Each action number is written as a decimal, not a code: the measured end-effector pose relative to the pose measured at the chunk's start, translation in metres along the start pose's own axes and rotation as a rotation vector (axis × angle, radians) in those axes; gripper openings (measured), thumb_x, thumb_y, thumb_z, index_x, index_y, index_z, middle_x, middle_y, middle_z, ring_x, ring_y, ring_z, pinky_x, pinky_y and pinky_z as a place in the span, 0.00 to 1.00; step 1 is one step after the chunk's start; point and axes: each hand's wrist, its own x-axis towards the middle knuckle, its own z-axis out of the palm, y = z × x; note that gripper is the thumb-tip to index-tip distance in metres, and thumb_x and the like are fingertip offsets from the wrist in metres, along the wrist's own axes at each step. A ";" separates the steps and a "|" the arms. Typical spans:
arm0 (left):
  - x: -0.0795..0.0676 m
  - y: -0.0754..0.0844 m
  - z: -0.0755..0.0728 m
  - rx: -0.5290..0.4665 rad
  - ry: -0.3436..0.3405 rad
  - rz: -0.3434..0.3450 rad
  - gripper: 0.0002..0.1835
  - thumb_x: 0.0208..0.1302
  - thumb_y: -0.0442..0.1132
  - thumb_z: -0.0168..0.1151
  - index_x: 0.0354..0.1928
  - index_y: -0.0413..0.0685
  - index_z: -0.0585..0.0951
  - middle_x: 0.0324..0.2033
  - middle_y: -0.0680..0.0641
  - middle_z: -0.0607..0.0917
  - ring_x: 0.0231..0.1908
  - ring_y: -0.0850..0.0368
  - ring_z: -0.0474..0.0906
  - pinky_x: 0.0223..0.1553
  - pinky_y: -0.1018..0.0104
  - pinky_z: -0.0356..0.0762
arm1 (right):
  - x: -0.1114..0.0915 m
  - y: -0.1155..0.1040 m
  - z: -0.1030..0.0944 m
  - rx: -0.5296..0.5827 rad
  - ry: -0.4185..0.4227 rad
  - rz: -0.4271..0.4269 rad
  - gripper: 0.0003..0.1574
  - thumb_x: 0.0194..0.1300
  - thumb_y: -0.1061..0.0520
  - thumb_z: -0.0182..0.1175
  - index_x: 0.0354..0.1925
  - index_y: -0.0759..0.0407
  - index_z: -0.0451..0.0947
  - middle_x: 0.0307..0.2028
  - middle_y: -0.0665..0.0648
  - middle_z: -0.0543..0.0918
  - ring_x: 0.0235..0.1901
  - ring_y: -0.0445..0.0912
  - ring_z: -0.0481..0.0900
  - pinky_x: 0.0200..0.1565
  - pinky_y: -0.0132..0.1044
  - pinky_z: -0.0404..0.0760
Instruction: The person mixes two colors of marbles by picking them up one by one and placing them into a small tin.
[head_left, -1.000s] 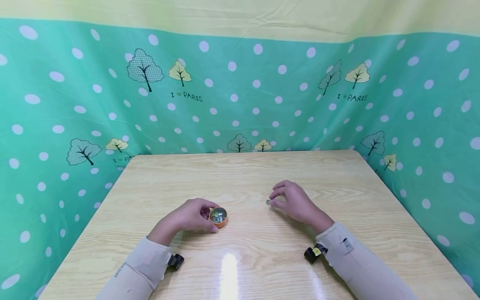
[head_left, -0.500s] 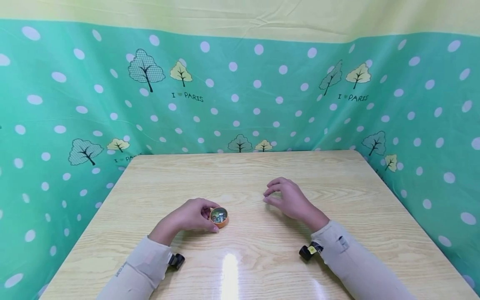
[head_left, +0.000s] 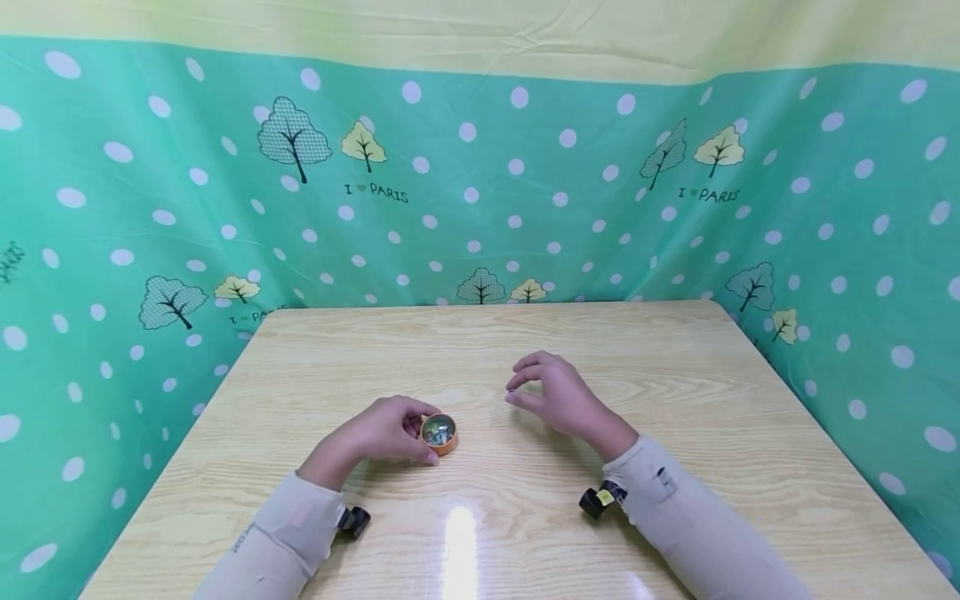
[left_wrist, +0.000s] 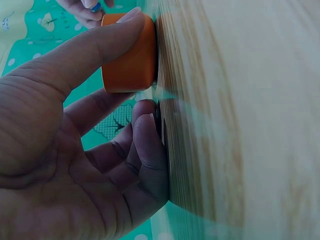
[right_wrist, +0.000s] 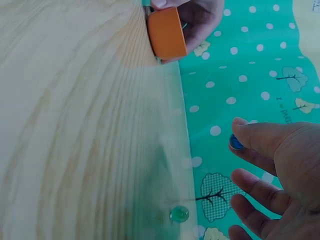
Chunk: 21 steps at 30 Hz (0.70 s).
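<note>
A small orange cup (head_left: pixel 438 435) with several glass marbles in it stands on the wooden table. My left hand (head_left: pixel 390 429) grips its side, with the thumb across the near wall; the left wrist view shows the thumb on the cup (left_wrist: pixel 131 62) and the other fingers behind and below. To the right of the cup, my right hand (head_left: pixel 555 392) is raised over the table. Its thumb and index finger pinch a blue marble (right_wrist: pixel 236 142), the other fingers loosely spread. A green glass marble (right_wrist: pixel 179 214) lies on the table below this hand, hidden in the head view.
The light wooden table (head_left: pixel 480 350) has its far edge against a green polka-dotted curtain (head_left: pixel 487 167) with printed trees, which also hangs along both sides. A small black camera sits on each wrist, the right one (head_left: pixel 596 502) close over the table.
My right hand has moved left, closer to the cup. The green marble seen beside its fingertips a second ago is out of sight in the head view. My left hand and the cup stay put.
</note>
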 end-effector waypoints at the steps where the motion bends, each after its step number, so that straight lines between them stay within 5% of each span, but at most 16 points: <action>1: 0.000 0.000 0.000 0.001 -0.001 0.002 0.34 0.44 0.48 0.87 0.57 0.56 0.86 0.34 0.52 0.84 0.34 0.56 0.76 0.35 0.64 0.77 | 0.001 -0.002 0.000 0.002 0.002 -0.002 0.07 0.64 0.48 0.74 0.40 0.47 0.91 0.56 0.51 0.82 0.61 0.53 0.77 0.66 0.55 0.72; 21: 0.000 0.000 -0.004 -0.005 -0.015 0.021 0.32 0.45 0.48 0.86 0.56 0.55 0.86 0.33 0.52 0.84 0.33 0.56 0.76 0.35 0.63 0.76 | 0.015 -0.037 0.009 0.045 -0.011 -0.033 0.07 0.65 0.48 0.74 0.40 0.47 0.91 0.55 0.50 0.82 0.60 0.50 0.77 0.65 0.52 0.73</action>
